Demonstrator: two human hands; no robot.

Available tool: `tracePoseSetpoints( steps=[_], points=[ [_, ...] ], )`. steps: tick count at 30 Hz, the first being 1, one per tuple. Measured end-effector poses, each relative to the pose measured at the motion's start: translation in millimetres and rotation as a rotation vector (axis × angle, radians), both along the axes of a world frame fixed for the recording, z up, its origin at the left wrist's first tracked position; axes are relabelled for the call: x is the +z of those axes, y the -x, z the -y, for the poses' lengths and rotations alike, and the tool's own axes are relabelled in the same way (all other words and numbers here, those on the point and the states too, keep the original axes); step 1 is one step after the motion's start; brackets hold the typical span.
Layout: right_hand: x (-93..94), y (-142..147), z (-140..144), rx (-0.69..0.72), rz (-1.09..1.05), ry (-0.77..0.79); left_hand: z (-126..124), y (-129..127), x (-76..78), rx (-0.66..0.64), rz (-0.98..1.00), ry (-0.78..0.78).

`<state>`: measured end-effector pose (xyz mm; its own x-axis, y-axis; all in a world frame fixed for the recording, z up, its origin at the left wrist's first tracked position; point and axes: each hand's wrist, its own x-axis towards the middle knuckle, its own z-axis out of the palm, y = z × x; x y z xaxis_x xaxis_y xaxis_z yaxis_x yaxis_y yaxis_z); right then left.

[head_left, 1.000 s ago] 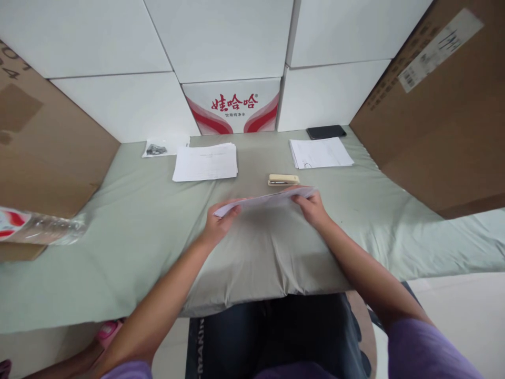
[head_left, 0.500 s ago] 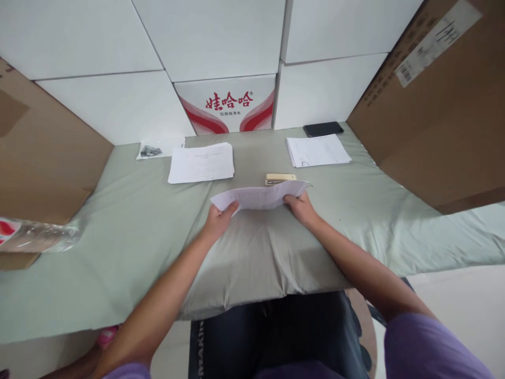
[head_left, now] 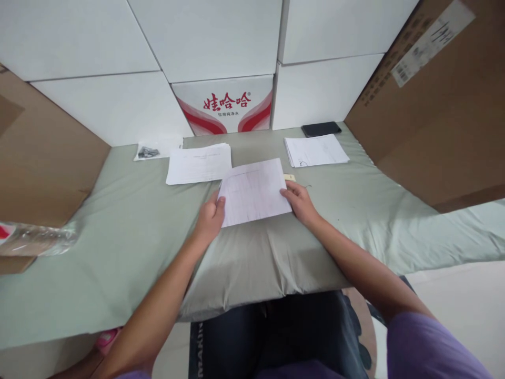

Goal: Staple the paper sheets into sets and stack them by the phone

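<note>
Over the green cloth (head_left: 130, 237), the left hand (head_left: 210, 217) and right hand (head_left: 299, 201) each pinch a side of some paper (head_left: 254, 192). Stapler's (head_left: 289, 178) mostly hidden behind it.

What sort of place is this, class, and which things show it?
Probably a makeshift desk in a storage area: white cartons are stacked behind a cloth-covered table, which bears a paper stack and a phone.

Smooth matt paper sheet (head_left: 254, 192), wrinkled cloth cover (head_left: 130, 242), glossy plastic bottle (head_left: 43, 238), matt cardboard box (head_left: 430, 137).
</note>
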<state>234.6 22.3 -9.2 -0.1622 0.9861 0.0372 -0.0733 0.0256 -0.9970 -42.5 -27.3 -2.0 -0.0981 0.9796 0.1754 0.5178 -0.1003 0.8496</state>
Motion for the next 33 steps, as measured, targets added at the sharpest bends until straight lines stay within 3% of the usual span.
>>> tracePoseSetpoints(
  steps=[4, 10, 14, 22, 26, 29, 33],
  points=[
    [1.7, 6, 2, 0.025, 0.084, 0.061, 10, 18, 7.5, 0.002, 0.011, 0.055],
    [7.2, 1, 2, -0.039, 0.105, 0.081, 21, 39, 1.9, 0.091, 0.029, 0.185],
    [13.7, -7, -5, -0.106, 0.087, 0.077, 18, 38, 2.5, 0.063, -0.007, 0.336],
    [23.6, -14, -10, -0.187, 0.158, 0.014, 13, 24, -8.0, 0.012, 0.034, 0.328],
    [52.1, -17, -11, -0.174, 0.314, -0.078, 10, 20, -13.0, 0.003, 0.036, 0.321],
    [68.2, -11, -28, -0.128, 0.502, -0.145, 10, 20, -14.3, 0.019, 0.041, 0.298],
    [58.5, 12, -68, -0.157, 0.764, -0.200, 10, 21, -17.3, 0.034, 0.012, 0.273]
  ],
)
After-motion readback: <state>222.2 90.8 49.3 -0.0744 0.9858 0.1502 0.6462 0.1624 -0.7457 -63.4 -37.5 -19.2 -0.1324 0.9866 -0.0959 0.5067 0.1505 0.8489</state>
